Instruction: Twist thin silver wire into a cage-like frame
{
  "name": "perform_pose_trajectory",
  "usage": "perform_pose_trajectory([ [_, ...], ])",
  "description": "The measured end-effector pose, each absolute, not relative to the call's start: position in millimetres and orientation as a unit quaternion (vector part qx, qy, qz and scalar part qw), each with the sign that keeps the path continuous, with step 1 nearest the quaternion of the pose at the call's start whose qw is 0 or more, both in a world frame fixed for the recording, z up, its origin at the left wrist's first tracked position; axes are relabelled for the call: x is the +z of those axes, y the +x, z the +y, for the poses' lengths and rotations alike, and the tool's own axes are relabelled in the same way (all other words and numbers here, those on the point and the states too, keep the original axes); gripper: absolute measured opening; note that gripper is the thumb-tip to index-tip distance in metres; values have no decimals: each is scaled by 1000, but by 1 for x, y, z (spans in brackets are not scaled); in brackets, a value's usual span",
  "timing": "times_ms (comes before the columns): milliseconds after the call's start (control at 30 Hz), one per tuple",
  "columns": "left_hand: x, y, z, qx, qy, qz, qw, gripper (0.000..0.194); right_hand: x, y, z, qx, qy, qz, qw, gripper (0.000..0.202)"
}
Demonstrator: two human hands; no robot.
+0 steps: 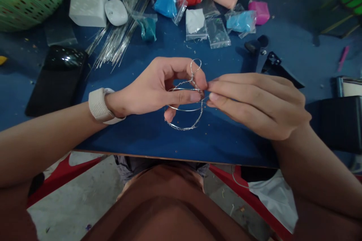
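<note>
Above the blue table, a frame of twisted silver wire point(183, 128) is held up, with a small loop at its top and wider rounded loops below. My left hand point(172, 83) is closed on it, thumb and fingers pinching the frame's right side near the middle. From the right, my right hand point(254, 101) meets that spot. Its thumb and forefinger pinch a thin wire end point(206, 98) that sticks out from the frame. The exact grip between those fingertips is partly hidden.
Loose straight wires point(113, 49) lie beyond my left hand, beside a black phone point(58, 79). Several bagged clay blocks point(166, 3) line the back. Scissors-like black handles point(256, 47) and a dark box point(341, 122) are on the right. The table's front edge point(175, 159) is near my body.
</note>
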State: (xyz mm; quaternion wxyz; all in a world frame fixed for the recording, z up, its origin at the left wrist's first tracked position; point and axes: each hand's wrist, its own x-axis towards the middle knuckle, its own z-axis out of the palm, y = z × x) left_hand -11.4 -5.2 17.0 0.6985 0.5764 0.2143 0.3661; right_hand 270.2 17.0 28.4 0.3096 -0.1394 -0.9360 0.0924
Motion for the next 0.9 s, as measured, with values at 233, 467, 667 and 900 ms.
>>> perform_pose_trajectory([
  [233,14,-11,-6,350,565,235,710,24,36,265,16,-12,-62,-932,356,18],
  [467,16,-11,-6,343,569,244,706,26,35,267,14,93,-131,-937,312,16],
  [667,18,-9,-6,374,589,246,673,31,33,267,6,-1,-109,-919,380,24],
  [900,14,-9,-3,405,625,268,612,41,29,253,-4,-129,-123,-912,370,17],
])
